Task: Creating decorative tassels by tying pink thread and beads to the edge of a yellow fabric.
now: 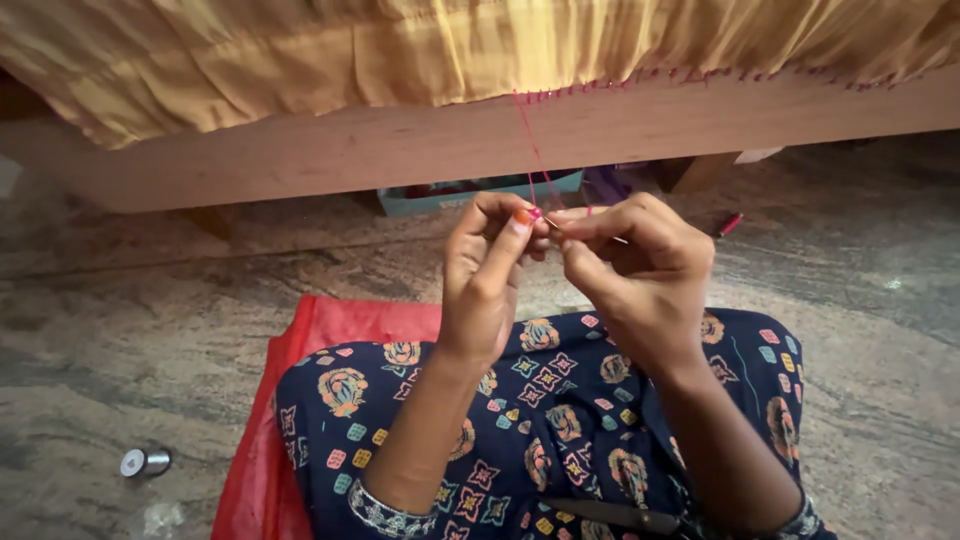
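My left hand (490, 270) and my right hand (630, 265) meet in front of me above my lap. The left fingertips pinch a red thread (530, 160) that runs up to the stitched edge of a yellow cloth (400, 50) draped over a wooden bench (350, 150). Between its thumb and forefinger my right hand holds a thin needle (585, 230), touching the left fingertips. Red stitches run along the cloth's hem to the right.
I sit on a mottled stone floor (130, 330) on a red mat (320, 330), wearing dark patterned clothing. A small silver thread spool (146, 462) lies at the lower left. Under the bench stands a teal box (440, 197). A red pen-like object (729, 224) lies to the right.
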